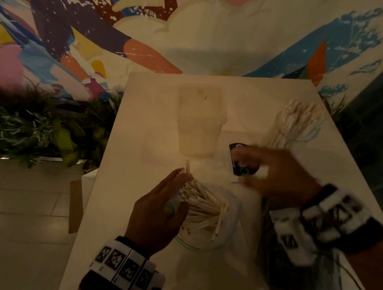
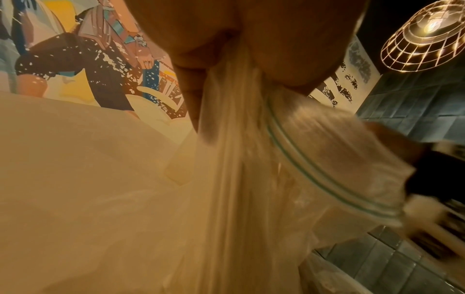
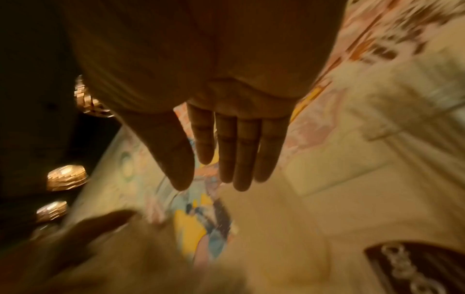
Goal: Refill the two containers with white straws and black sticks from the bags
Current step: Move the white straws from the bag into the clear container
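Note:
My left hand (image 1: pixel 179 190) grips a bundle of white straws (image 1: pixel 203 203) whose lower ends sit in a clear zip bag (image 1: pixel 220 235) on the white table (image 1: pixel 125 200). In the left wrist view the straws (image 2: pixel 234 139) run out from under my fingers (image 2: pixel 193 95), beside the bag's green zip line (image 2: pixel 314 169). My right hand (image 1: pixel 260 168), blurred, hovers just right of the bundle; its fingers (image 3: pixel 239 155) are straight and hold nothing. A tall clear container (image 1: pixel 202 119) stands behind, a lower one (image 1: pixel 157 146) to its left. Dark sticks in clear plastic (image 1: pixel 293 274) lie under my right wrist.
More white straws (image 1: pixel 295 118) fan out at the table's back right. A small black label (image 1: pixel 239 161) lies near my right hand. Green plants (image 1: pixel 29 130) line the left side below a painted wall. The table's left edge drops to a tiled floor.

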Demonstrator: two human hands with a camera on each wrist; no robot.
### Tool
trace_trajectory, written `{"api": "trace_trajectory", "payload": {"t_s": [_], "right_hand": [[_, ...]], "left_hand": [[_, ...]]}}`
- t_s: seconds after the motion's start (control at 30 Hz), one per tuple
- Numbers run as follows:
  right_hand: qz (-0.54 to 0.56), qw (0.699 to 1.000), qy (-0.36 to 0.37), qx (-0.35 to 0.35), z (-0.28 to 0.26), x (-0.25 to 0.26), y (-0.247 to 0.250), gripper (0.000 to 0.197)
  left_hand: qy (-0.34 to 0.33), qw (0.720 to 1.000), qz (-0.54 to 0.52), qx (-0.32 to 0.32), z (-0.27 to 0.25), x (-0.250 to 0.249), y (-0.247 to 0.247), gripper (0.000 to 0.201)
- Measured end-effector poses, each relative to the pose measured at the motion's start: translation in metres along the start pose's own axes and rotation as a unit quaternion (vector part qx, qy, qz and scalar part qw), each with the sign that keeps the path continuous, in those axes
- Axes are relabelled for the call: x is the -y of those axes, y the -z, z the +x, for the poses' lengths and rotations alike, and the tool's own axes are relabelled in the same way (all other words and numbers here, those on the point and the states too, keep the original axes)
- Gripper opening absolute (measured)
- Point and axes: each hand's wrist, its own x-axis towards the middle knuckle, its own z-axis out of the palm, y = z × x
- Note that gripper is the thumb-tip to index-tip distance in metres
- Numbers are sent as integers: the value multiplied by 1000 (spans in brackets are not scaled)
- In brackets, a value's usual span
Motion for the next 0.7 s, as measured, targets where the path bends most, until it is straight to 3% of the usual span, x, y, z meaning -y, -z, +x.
{"api": "trace_trajectory", "payload": {"t_s": [0.1,0.23,0.33,0.53,0.6,0.7], "right_hand": [[28,992,19,118,-31,10,-39,85],[20,990,13,142,-43,6,-70,101],[10,990,9,137,-39,1,-78,96],[-18,994,24,104,-39,-17,-93,81],[-36,996,40,76,-39,-24,-99,78],[-69,995,67,22,-33,-23,-106,72]], "left_hand": [[5,1000,-10,1,1,-2,1,53],[15,999,-36,25,2,-4,0,54],[15,996,-60,61,5,-8,3,61],[2,985,-49,165,5,-5,12,103],[-7,984,-44,171,4,-4,12,104],[-7,991,-76,114,3,-3,8,88]]}}
